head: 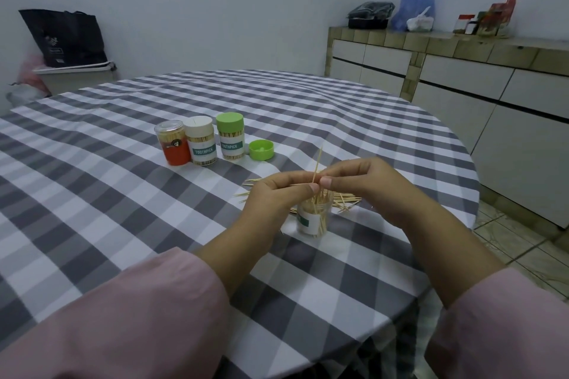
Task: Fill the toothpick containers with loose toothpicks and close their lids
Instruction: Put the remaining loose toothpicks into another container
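Observation:
An open clear container (312,218) with a white label stands on the checked tablecloth, partly full of toothpicks. Just above it my left hand (277,194) and my right hand (354,184) meet, both pinching a few toothpicks (317,164) that stick upward. Loose toothpicks (345,198) lie scattered behind the container, partly hidden by my hands. A loose bright green lid (261,150) lies upside down farther back. Beside it stand three closed containers: a green-lidded one (231,140), a cream-lidded one (201,141) and a red one (175,143).
The round table (123,194) has a grey and white checked cloth; its edge curves close on the right. A tiled counter (462,71) with bags and jars runs along the right wall. A bin with a black bag (67,40) stands at the back left.

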